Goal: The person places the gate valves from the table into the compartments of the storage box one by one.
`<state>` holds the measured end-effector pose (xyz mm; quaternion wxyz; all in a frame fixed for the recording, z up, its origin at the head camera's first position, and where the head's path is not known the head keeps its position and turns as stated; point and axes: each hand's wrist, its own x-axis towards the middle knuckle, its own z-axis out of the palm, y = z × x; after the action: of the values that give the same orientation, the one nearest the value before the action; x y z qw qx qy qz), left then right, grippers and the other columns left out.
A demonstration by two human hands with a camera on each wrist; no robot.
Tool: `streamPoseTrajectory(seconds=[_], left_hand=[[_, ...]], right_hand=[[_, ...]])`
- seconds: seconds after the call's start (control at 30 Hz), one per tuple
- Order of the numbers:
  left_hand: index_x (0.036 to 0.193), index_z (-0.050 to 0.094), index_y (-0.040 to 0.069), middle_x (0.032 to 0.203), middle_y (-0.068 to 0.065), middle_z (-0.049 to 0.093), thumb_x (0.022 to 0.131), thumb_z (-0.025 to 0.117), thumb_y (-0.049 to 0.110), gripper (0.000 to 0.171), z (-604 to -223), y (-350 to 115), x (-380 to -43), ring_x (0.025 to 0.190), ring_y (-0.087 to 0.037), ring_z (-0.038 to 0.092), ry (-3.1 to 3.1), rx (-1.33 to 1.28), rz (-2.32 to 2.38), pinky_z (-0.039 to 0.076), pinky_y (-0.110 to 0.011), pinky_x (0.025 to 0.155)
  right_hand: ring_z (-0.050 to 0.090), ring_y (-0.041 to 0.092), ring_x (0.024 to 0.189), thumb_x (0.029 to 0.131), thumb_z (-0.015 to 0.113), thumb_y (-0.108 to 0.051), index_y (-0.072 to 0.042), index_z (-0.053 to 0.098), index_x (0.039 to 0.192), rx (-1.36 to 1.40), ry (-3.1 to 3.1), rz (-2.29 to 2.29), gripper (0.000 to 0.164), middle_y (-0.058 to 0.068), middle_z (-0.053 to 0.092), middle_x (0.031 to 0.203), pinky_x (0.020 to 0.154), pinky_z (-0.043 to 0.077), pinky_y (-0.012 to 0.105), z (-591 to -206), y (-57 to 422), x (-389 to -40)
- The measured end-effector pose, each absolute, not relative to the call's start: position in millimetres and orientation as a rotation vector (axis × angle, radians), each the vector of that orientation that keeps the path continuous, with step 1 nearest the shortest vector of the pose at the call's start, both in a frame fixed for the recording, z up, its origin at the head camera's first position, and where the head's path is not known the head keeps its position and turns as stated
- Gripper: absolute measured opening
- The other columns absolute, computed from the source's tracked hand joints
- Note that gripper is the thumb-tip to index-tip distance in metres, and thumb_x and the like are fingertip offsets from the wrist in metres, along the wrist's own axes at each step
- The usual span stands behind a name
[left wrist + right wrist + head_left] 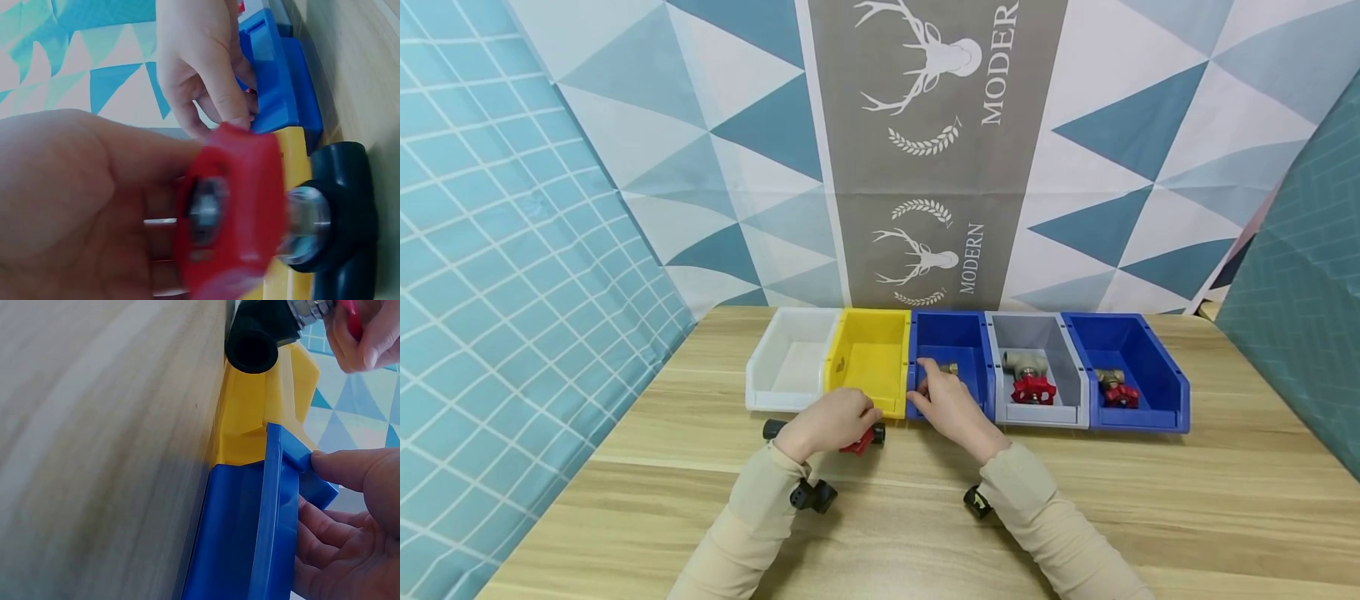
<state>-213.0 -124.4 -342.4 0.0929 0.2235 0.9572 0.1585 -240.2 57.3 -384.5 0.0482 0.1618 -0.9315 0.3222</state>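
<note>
My left hand [833, 421] grips the red handwheel [247, 206] of a black valve [347, 206], with fingers around the wheel and a shiny metal stem beside it. The valve lies crosswise close in front of the white and yellow bins. My right hand [953, 408] reaches over the front of the middle blue bin [947, 329]. Its thumb is at the bin's edge in the right wrist view, and its fingers extend behind the blue wall, partly hidden. A small brass-coloured piece [951, 368] shows inside that bin just beyond the hand.
Left of the blue bin stand a yellow bin [874, 333] and a white bin [790, 346]. To its right, a grey bin [1026, 329] holds a red-wheeled valve [1032, 385]; the far-right blue bin [1105, 333] holds a brass valve [1112, 383] with a red wheel. Patterned cloth hangs behind.
</note>
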Motion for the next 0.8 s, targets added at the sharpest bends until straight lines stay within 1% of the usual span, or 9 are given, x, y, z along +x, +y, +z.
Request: streamPoseTrajectory(seconds=[0.17, 0.4, 0.57, 0.8], left_hand=[[0.059, 0.051, 0.012, 0.055, 0.001, 0.042, 0.094, 0.047, 0.022, 0.037, -342, -123, -215, 0.050, -0.013, 0.042, 2.919, 0.650, 0.501, 0.037, -0.027, 0.054], [0.054, 0.048, 0.013, 0.050, 0.003, 0.040, 0.095, 0.045, 0.024, 0.043, -342, -124, -220, 0.045, -0.012, 0.039, 2.994, 0.634, 0.595, 0.035, -0.025, 0.049], [0.053, 0.048, 0.013, 0.047, 0.003, 0.039, 0.094, 0.046, 0.027, 0.043, -336, -124, -224, 0.043, -0.013, 0.040, 3.029, 0.571, 0.642, 0.035, -0.024, 0.048], [0.053, 0.047, 0.013, 0.046, 0.002, 0.040, 0.095, 0.044, 0.026, 0.044, -326, -125, -235, 0.041, -0.013, 0.040, 3.086, 0.533, 0.740, 0.034, -0.025, 0.046]], right_hand=[[0.052, 0.009, 0.061, 0.087, 0.062, -0.019, 0.000, 0.039, 0.130, 0.503, -2.832, 0.985, 0.053, 0.002, 0.061, 0.080, 0.057, 0.045, 0.022, -385, 58, -240], [0.052, 0.009, 0.061, 0.087, 0.061, -0.020, 0.000, 0.039, 0.131, 0.502, -2.839, 0.988, 0.053, 0.003, 0.062, 0.081, 0.057, 0.046, 0.022, -384, 58, -240], [0.051, 0.009, 0.060, 0.087, 0.062, -0.020, 0.000, 0.039, 0.131, 0.501, -2.845, 0.984, 0.053, 0.002, 0.061, 0.080, 0.057, 0.045, 0.022, -385, 57, -241], [0.051, 0.009, 0.059, 0.087, 0.061, -0.020, 0.000, 0.039, 0.130, 0.508, -2.838, 0.978, 0.052, 0.001, 0.060, 0.079, 0.057, 0.044, 0.023, -385, 58, -241]])
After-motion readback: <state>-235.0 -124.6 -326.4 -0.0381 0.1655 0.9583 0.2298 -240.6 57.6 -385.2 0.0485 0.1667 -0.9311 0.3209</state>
